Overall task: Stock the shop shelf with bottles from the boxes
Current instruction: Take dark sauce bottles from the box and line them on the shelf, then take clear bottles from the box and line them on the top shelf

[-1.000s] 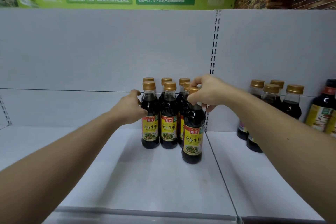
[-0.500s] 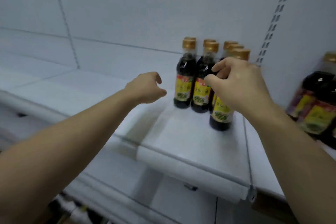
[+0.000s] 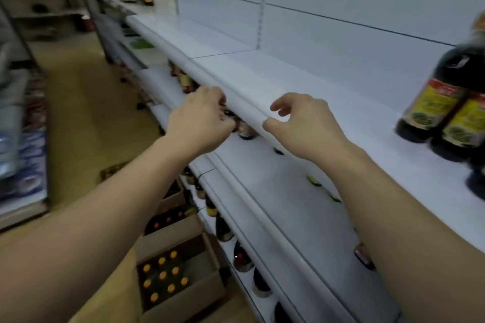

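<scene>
Bottles [image 3: 162, 278], in box [image 3: 183, 304] below shelf [image 3: 288, 81] front edge: likely heavy, breakable; grip necks. Left hand [image 3: 199, 118], right hand [image 3: 307, 123]: empty, loosely curled.

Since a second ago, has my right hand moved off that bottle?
Yes. The right hand has drawn back from the bottles to the shelf front edge, holding nothing.

— We lose the soy sauce bottles [image 3: 433, 105] at the right edge; their labels smear past reading.
— And the lip of the shelf [image 3: 262, 73] hides most lower-row bottles [image 3: 245, 130] from us. In the box [image 3: 189, 304], we see only caps [image 3: 162, 261].
</scene>
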A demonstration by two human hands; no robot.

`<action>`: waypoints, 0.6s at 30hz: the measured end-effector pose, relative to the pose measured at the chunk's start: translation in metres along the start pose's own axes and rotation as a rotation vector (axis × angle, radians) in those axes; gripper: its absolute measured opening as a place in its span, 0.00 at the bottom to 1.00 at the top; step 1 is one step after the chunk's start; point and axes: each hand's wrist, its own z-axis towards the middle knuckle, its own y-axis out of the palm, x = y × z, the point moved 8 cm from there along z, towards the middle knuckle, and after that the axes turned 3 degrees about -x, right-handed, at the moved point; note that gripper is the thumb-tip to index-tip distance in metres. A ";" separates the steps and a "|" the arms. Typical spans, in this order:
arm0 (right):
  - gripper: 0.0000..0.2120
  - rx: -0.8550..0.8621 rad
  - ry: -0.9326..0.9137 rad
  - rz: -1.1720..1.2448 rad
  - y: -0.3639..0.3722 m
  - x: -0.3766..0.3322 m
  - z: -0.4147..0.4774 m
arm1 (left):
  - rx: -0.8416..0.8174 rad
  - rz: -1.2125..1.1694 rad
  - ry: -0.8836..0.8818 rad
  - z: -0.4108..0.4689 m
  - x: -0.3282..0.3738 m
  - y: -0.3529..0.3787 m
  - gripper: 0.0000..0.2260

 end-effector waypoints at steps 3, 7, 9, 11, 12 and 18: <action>0.17 -0.030 -0.108 0.014 0.046 -0.046 0.009 | -0.035 0.055 -0.129 -0.032 -0.069 0.000 0.21; 0.19 -0.181 -0.177 -0.029 0.124 -0.098 0.010 | -0.046 0.113 -0.273 -0.082 -0.156 -0.003 0.20; 0.19 -0.259 -0.172 -0.079 0.164 -0.116 0.005 | -0.071 0.124 -0.325 -0.106 -0.193 -0.002 0.19; 0.17 -0.324 -0.150 -0.103 0.201 -0.131 -0.002 | -0.110 0.141 -0.367 -0.127 -0.226 0.001 0.21; 0.16 -0.348 -0.140 -0.114 0.218 -0.138 -0.007 | -0.129 0.141 -0.384 -0.137 -0.241 0.004 0.22; 0.11 -0.463 -0.077 -0.185 0.303 -0.164 -0.029 | -0.227 0.133 -0.403 -0.180 -0.306 0.023 0.23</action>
